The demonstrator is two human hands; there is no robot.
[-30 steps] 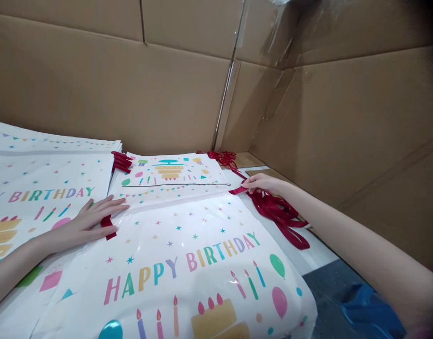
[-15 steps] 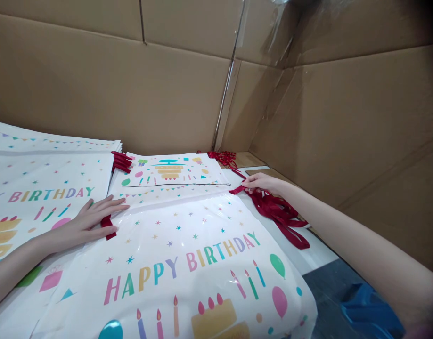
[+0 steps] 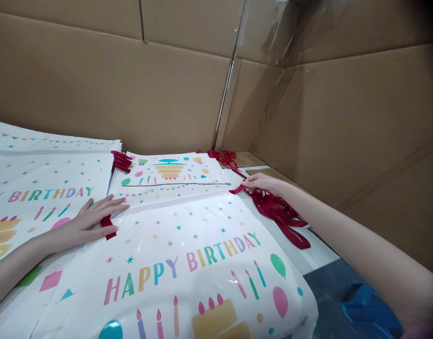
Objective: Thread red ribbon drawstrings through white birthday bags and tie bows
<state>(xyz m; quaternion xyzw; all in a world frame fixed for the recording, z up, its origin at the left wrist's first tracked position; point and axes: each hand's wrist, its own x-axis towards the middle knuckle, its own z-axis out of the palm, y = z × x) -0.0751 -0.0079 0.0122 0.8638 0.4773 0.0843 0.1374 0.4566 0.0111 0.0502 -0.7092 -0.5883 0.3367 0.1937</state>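
A white plastic sheet (image 3: 149, 245) printed with HAPPY BIRTHDAY, candles and balloons lies in front of me, its upper edge folded. Across its top lies a thin dark rod (image 3: 174, 185) with a small loop at the right end. My left hand (image 3: 96, 217) rests flat with fingers spread on the sheet's left edge, over a short red ribbon (image 3: 109, 228). At the upper right corner, my right hand (image 3: 258, 182) pinches the end of a red ribbon (image 3: 237, 189). A loose bundle of red ribbon (image 3: 278, 214) lies just below that hand.
Left of the sheet is a stack of similar printed sheets (image 3: 53, 169), with several red ribbon ends (image 3: 121, 162) at its right edge. More red ribbon (image 3: 223, 157) is heaped at the back. Cardboard walls (image 3: 113, 84) stand behind and right. Something blue (image 3: 370, 310) lies low at right.
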